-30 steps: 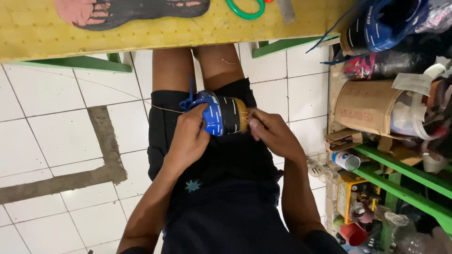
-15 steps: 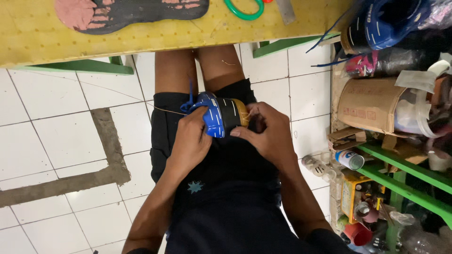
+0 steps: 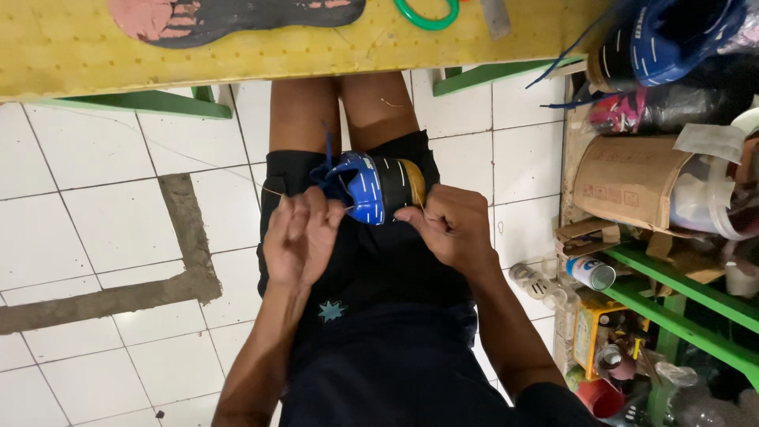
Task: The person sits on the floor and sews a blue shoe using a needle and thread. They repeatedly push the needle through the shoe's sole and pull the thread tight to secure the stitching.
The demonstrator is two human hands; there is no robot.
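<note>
A blue and black shoe (image 3: 373, 186) with a tan sole edge lies across my lap, on my black shorts. My right hand (image 3: 447, 228) grips the shoe's near side by the sole, fingers curled against it. My left hand (image 3: 302, 236) is just left of the shoe, fingers pinched on a thin thread (image 3: 273, 191) that runs off to the left. Whether a needle is in those fingers I cannot tell.
A yellow board table (image 3: 237, 47) spans the top, carrying a dark insole (image 3: 237, 14) and green-handled scissors (image 3: 427, 14). At right, green shelves (image 3: 680, 289) hold a cardboard box, cans, jars and another blue shoe (image 3: 672, 32). White tiled floor lies to the left.
My left hand has come off the shoe and drawn back toward me and to the left, pulling the thread. My right hand has shifted slightly on the shoe.
</note>
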